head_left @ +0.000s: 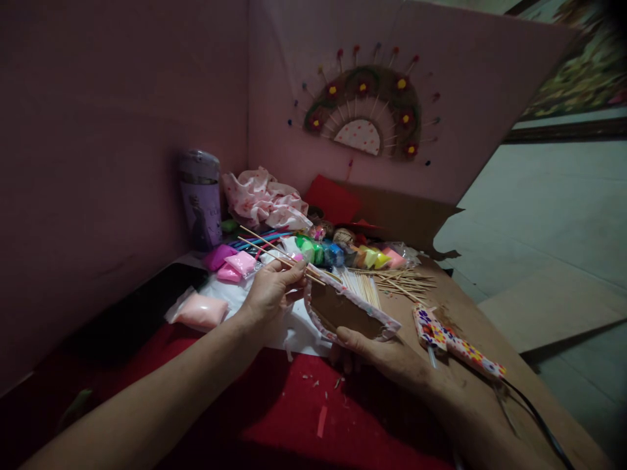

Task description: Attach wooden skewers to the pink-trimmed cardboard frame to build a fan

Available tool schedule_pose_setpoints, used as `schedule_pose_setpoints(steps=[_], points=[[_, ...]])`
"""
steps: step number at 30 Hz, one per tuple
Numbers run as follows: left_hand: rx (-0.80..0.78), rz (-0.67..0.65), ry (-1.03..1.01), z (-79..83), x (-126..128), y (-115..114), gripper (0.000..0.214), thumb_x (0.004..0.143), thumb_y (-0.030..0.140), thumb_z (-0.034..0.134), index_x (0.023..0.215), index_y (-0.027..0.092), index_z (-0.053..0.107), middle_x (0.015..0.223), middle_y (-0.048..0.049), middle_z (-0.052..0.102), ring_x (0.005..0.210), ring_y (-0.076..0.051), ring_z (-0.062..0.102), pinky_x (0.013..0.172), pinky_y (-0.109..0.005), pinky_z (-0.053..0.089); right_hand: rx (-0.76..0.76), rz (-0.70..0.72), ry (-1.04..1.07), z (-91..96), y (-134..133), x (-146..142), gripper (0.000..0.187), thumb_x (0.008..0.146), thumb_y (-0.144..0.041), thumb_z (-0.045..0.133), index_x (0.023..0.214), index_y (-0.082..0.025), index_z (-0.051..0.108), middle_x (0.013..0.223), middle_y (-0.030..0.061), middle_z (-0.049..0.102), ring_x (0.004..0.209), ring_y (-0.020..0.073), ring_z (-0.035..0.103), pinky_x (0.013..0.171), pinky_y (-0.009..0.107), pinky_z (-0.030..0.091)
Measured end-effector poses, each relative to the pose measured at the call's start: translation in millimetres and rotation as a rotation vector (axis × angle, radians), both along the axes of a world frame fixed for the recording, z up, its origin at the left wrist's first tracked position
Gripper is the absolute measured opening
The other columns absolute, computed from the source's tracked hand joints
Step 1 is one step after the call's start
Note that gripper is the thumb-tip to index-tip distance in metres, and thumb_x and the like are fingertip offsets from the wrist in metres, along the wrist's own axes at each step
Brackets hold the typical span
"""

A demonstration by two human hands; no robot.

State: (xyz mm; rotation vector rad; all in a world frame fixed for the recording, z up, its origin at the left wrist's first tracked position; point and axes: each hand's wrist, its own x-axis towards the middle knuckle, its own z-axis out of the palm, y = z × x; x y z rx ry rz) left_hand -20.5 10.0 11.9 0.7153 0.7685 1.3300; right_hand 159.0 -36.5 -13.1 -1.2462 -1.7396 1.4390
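Two thin wooden skewers [264,247] are pinched between the thumb and fingers of my left hand [274,290], their far ends pointing up and left. My right hand [365,346] grips the lower edge of a cardboard half-circle [343,307], thumb on top. Its back side faces me, bare brown in the middle with pink-and-white spotted fabric folded over the rim. The near ends of the skewers reach the upper left part of that piece; whether they touch it I cannot tell.
A flower-patterned hot glue gun [455,346] with a black cord lies at right. Loose skewers [406,284], bagged coloured clay [200,309], crumpled fabric [264,199] and a purple tumbler [200,202] are behind. A decorated half-circle [365,91] hangs on the pink backboard [455,78].
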Motion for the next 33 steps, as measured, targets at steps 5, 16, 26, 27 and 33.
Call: schedule_pose_setpoints(steps=[5, 16, 26, 27, 33], points=[[0.009, -0.006, -0.001, 1.0, 0.2, -1.8, 0.016, 0.064, 0.015, 0.071, 0.065, 0.012, 0.056, 0.058, -0.0001, 0.057, 0.049, -0.008, 0.05, 0.053, -0.023, 0.043, -0.001, -0.001, -0.016, 0.5, -0.7, 0.3, 0.046, 0.079, -0.055, 0.052, 0.068, -0.013, 0.066, 0.058, 0.0019, 0.061, 0.051, 0.0081, 0.052, 0.049, 0.02, 0.04], [0.006, -0.015, 0.001, 0.8, -0.3, -1.4, 0.019, 0.06, 0.017, 0.074, 0.066, 0.013, 0.057, 0.061, -0.0007, 0.06, 0.053, -0.009, 0.054, 0.055, -0.023, 0.043, 0.049, -0.021, -0.036, -3.3, -1.4, 1.3, 0.045, 0.08, -0.054, 0.052, 0.069, -0.013, 0.067, 0.064, 0.004, 0.064, 0.052, 0.0095, 0.053, 0.05, 0.022, 0.041], [0.016, -0.021, 0.013, -0.3, 0.1, -1.1, 0.02, 0.061, 0.02, 0.074, 0.067, 0.013, 0.057, 0.066, -0.0031, 0.062, 0.056, -0.01, 0.055, 0.057, -0.024, 0.042, 0.054, -0.025, -0.09, -6.3, -2.1, 2.8, 0.044, 0.081, -0.054, 0.051, 0.069, -0.014, 0.068, 0.063, 0.0037, 0.064, 0.055, 0.0098, 0.054, 0.053, 0.022, 0.041], [0.017, -0.018, 0.014, -0.3, 0.1, -1.0, 0.02, 0.06, 0.02, 0.075, 0.067, 0.013, 0.057, 0.066, -0.0032, 0.062, 0.056, -0.01, 0.055, 0.057, -0.024, 0.042, 0.054, -0.021, -0.077, -7.0, -2.0, 2.9, 0.043, 0.081, -0.053, 0.051, 0.07, -0.015, 0.068, 0.063, 0.0033, 0.063, 0.055, 0.0097, 0.054, 0.053, 0.022, 0.041], [-0.011, 0.002, -0.005, 0.1, 0.4, -0.9, 0.019, 0.06, 0.019, 0.075, 0.066, 0.013, 0.057, 0.064, -0.0024, 0.061, 0.054, -0.009, 0.054, 0.055, -0.023, 0.041, 0.062, -0.018, -0.046, -9.4, -3.0, 3.7, 0.039, 0.082, -0.05, 0.052, 0.068, -0.018, 0.068, 0.064, 0.0017, 0.063, 0.055, 0.0097, 0.053, 0.052, 0.022, 0.043]])
